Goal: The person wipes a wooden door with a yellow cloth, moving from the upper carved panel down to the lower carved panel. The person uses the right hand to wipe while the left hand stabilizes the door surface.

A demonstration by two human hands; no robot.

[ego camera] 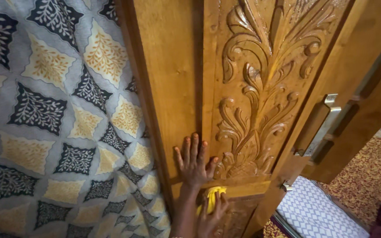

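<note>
Most of the view is filled by a varnished wooden door [261,110], standing ajar, with a raised carving of leaves and scrolls [261,92] running down its middle panel and a metal pull handle [320,125] on its right stile. Left of the door hangs a curtain [54,119] patterned in dark blue and yellow diamonds on grey. Through the gap at lower right lie a red and gold carpet [371,176] and a white cushion with a grey zigzag print [314,209]. Both hands rest low on the door. The left hand [193,163] is spread flat, fingers apart and pointing up, pressed against the plain wood just beside the foot of the carving and holding nothing. Just below it, the right hand [211,215] is curled over a small yellow cloth [212,196], pressing it against the door's cross rail.
</note>
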